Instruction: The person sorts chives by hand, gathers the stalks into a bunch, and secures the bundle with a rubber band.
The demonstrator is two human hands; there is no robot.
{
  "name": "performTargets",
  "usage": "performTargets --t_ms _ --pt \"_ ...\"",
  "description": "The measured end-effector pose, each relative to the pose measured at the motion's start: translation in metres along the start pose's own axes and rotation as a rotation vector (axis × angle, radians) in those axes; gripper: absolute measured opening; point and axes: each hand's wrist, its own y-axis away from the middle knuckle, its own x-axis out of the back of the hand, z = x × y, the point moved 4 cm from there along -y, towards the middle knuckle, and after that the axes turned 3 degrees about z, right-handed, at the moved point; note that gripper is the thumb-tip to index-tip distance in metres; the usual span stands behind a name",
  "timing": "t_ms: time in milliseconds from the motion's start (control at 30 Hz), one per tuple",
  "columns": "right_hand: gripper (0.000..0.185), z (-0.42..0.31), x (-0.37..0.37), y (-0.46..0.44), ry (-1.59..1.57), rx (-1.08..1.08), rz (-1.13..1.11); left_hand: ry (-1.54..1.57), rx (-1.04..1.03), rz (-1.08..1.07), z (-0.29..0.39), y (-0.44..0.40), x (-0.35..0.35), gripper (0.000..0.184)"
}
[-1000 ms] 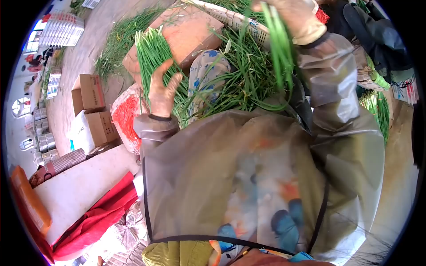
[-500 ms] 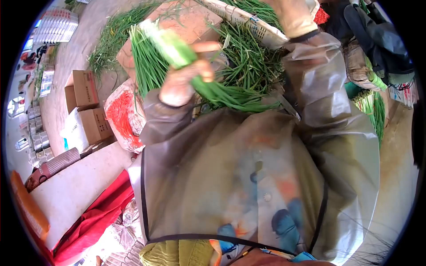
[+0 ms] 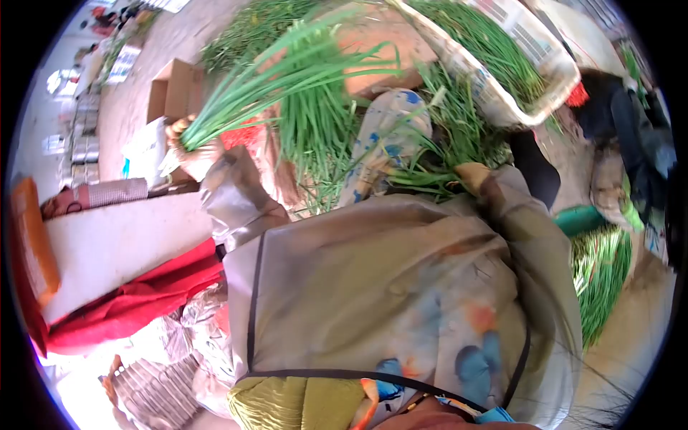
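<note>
My left hand (image 3: 192,152) is closed around the base of a bunch of long green chives (image 3: 265,89), out to the left. Their leaves fan up and to the right, over a pile of chives (image 3: 312,129) on a brownish block (image 3: 390,54). My right hand (image 3: 474,176) is low in front of my body, at loose green leaves (image 3: 426,179) beside my patterned trouser leg (image 3: 393,125). Its fingers are hidden among the leaves, so I cannot tell whether it grips any.
A white plastic crate (image 3: 489,92) holding chives stands at the upper right. Red ties (image 3: 244,137) lie on a sack to the left, near a cardboard box (image 3: 172,89). A white board (image 3: 129,233) and red cloth (image 3: 143,304) are at lower left. More chives (image 3: 602,287) stand at right.
My left hand has moved left and down with the chives, whose leaves now point up and right. My right hand has come down from beside the crate to the loose leaves.
</note>
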Motion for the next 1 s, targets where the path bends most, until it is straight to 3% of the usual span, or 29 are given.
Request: performTargets --t_ms 33,67,100,133,167,267,333,367,400,433,467,500,533,567,633,700,733,767,833,867,900,967,1000 --pt "0.026 0.001 0.032 0.018 -0.247 -0.192 -0.034 0.055 0.005 0.013 0.002 0.004 0.009 0.021" --pt "0.03 0.014 0.056 0.028 -0.388 -0.209 0.087 0.055 -0.001 -0.11 0.001 0.009 0.007 0.022" --pt "0.029 0.049 0.055 0.025 -0.614 -0.277 0.133 0.081 -0.017 0.005 0.004 0.009 0.021 0.021" --pt "0.027 0.093 0.049 0.014 0.189 0.067 0.292 0.054 -0.04 0.014 0.004 0.013 0.018 0.022" --pt "0.026 0.122 0.063 0.024 0.27 0.184 0.535 0.03 -0.058 0.024 0.002 0.016 0.015 0.022" --pt "0.035 0.163 0.115 0.053 -0.372 -0.143 0.67 0.009 -0.009 -0.052 -0.001 0.023 -0.018 0.023" --pt "0.042 0.166 0.144 0.069 -0.449 -0.066 0.809 -0.061 0.072 -0.164 -0.001 0.017 -0.03 0.024" --pt "0.038 0.156 0.154 0.078 -0.184 0.145 0.941 -0.083 0.182 -0.149 0.004 0.006 -0.029 0.025" --pt "0.034 0.129 0.164 0.081 -0.653 -0.214 0.742 -0.031 0.324 -0.225 0.01 -0.01 -0.029 0.027" --pt "0.031 0.129 0.155 0.072 -0.521 -0.265 0.63 0.023 0.465 -0.305 0.01 -0.024 -0.032 0.029" --pt "0.031 0.13 0.145 0.064 -0.383 -0.301 0.516 -0.112 0.344 -0.202 0.008 -0.022 -0.052 0.033" --pt "0.033 0.135 0.119 0.048 -0.507 -0.345 0.471 -0.227 0.447 -0.281 0.001 -0.023 -0.072 0.035" --pt "0.036 0.141 0.092 0.033 -0.627 -0.395 0.429 -0.38 0.458 -0.219 -0.007 -0.029 -0.07 0.035" --pt "0.04 0.143 0.061 0.019 -0.853 -0.374 0.462 -0.535 0.465 -0.154 -0.016 -0.036 -0.067 0.036" --pt "0.042 0.135 0.029 -0.002 -0.587 -0.242 0.515 -0.819 0.569 -0.105 -0.058 -0.042 -0.06 0.034" --pt "0.04 0.098 0.034 0.01 -1.024 -0.48 0.393 -0.882 0.672 -0.135 -0.113 -0.048 -0.023 0.03" --pt "0.041 0.101 0.026 0.003 -0.894 -0.468 0.32 -0.898 0.693 -0.056 -0.144 -0.049 -0.004 0.03" --pt "0.044 0.09 0.032 0.005 -0.783 -0.445 0.324 -0.94 0.757 -0.109 -0.17 -0.053 0.021 0.031" --pt "0.044 0.064 0.058 0.014 -0.671 -0.574 0.202 -1.076 0.713 -0.139 -0.217 -0.061 0.036 0.029" --pt "0.044 0.083 0.036 0.009 -0.558 -0.625 0.212 -1.119 0.771 -0.09 -0.238 -0.066 0.046 0.026" --pt "0.045 0.063 0.045 0.014 -1.007 -0.387 0.531 -1.16 0.829 -0.04 -0.26 -0.076 0.065 0.023" --pt "0.044 0.078 0.032 0.014 -0.842 -0.554 0.268 -1.029 0.817 -0.069 -0.312 -0.108 0.136 0.035" --pt "0.042 0.078 0.03 0.013 -0.75 -0.576 0.25 -1.317 0.654 -0.199 -0.317 -0.116 0.141 0.038"
